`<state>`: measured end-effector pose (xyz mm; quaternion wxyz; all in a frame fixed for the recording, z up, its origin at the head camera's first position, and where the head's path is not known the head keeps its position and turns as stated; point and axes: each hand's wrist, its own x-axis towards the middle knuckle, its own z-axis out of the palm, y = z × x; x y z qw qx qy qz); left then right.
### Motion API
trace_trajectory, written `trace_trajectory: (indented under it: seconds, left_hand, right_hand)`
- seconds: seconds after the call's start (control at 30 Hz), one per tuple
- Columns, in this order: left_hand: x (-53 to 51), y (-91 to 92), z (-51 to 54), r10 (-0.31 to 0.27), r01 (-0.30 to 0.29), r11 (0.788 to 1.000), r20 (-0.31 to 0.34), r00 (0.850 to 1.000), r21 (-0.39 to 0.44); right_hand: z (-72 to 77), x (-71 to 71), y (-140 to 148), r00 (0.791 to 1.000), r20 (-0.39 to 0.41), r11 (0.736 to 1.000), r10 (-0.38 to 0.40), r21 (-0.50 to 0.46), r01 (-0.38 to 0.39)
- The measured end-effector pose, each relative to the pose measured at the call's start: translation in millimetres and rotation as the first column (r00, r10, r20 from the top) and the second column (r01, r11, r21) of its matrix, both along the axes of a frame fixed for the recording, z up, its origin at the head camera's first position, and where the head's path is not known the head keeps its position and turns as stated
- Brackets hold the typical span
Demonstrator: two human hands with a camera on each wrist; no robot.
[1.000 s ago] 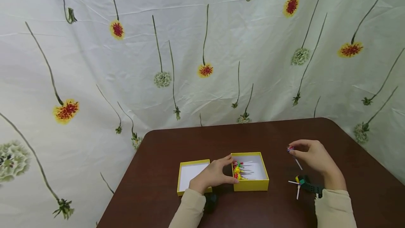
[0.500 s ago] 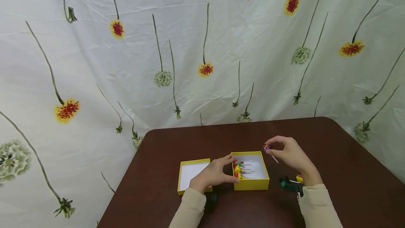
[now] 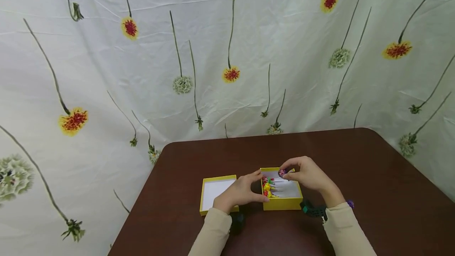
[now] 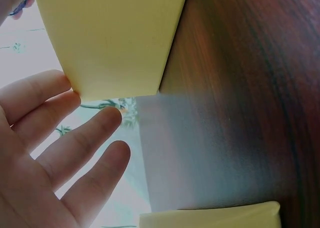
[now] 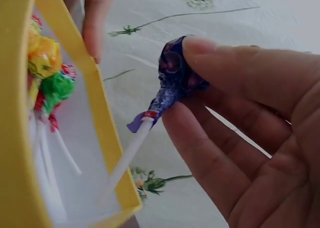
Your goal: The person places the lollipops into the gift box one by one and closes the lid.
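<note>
A yellow box (image 3: 282,204) with a white inside stands open on the table. Several wrapped lollipops (image 3: 268,188) lie along its left side, sticks pointing right. My left hand (image 3: 241,192) holds the box at its left side, thumb at the front corner and fingers at the back corner. In the left wrist view its fingertips (image 4: 72,95) touch the box wall. Over the box's back right part, my right hand (image 3: 307,173) pinches a purple-blue lollipop (image 5: 172,70) by its wrapped head between thumb and fingers. Its white stick slants down toward the box rim.
The yellow lid (image 3: 215,194), white inside, lies left of the box, partly behind my left hand. Another purple lollipop (image 3: 350,204) shows beside my right wrist, mostly hidden. The dark brown table (image 3: 213,157) ends at a flower-patterned cloth (image 3: 149,58).
My right hand has moved left from the table's right side to above the box, carrying the purple-blue lollipop. The left hand has stayed at the box's left side.
</note>
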<state>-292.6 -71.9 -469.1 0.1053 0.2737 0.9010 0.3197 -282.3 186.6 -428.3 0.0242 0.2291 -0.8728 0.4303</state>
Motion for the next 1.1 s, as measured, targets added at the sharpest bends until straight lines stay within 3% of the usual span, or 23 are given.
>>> trace_trajectory:
  seconds: [0.2, 0.47, 1.1]
  left_hand:
    - [1.0, 0.7, 1.9, 0.008, -0.008, 1.000, 0.003, 1.000, -0.003]
    - [2.0, 0.5, 0.7, 0.006, -0.007, 1.000, 0.012, 1.000, 0.013]
    - [3.0, -0.9, 0.8, -0.021, 0.021, 0.999, 0.017, 1.000, 0.034]
  right_hand:
    - [-9.7, -5.7, -9.6, 0.992, 0.048, 0.993, 0.118, 0.012, -0.118]
    - [-22.8, -10.8, -17.5, 0.982, 0.088, 0.984, 0.169, 0.034, -0.172]
    - [-32.7, -8.6, -34.0, 0.981, 0.143, 0.984, 0.133, 0.098, -0.148]
